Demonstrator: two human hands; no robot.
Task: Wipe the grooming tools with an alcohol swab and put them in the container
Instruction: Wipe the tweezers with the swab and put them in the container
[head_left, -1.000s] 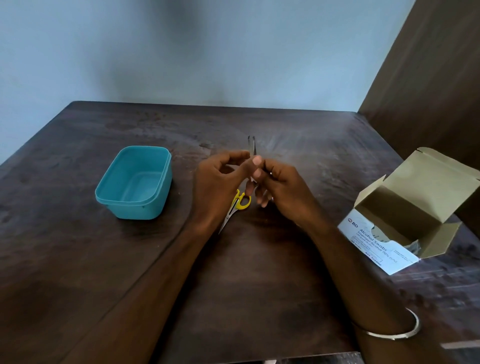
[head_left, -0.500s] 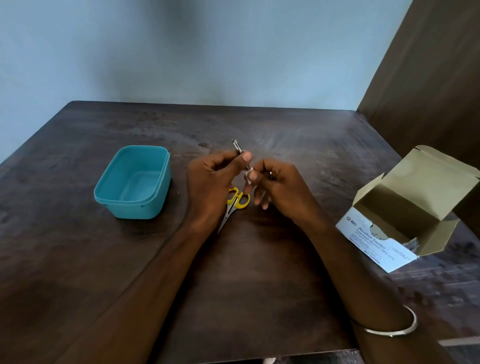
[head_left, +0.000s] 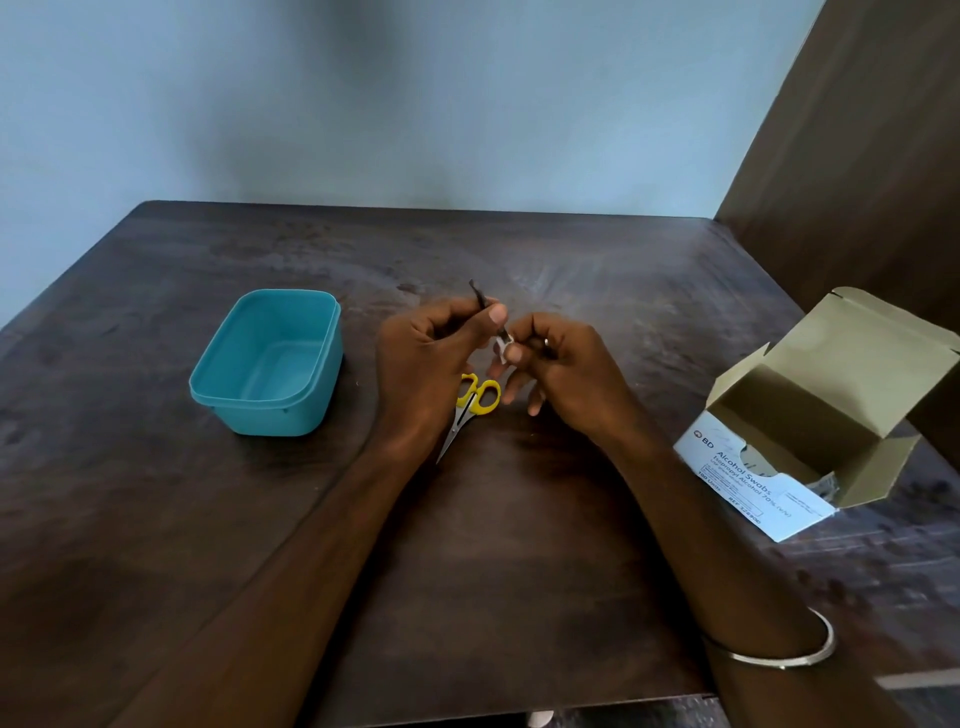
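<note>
Over the dark counter (head_left: 519, 545) the left hand (head_left: 426, 364) pinches a thin metal tool (head_left: 480, 300), its tip tilted up and away to the left. The right hand (head_left: 561, 374) pinches a small white swab (head_left: 504, 345) against the tool's lower end. Below the hands lie yellow-handled scissors (head_left: 470, 405), partly hidden by the left hand. A teal container (head_left: 270, 364) sits well to the left, an open swab box (head_left: 810, 441) to the right.
</note>
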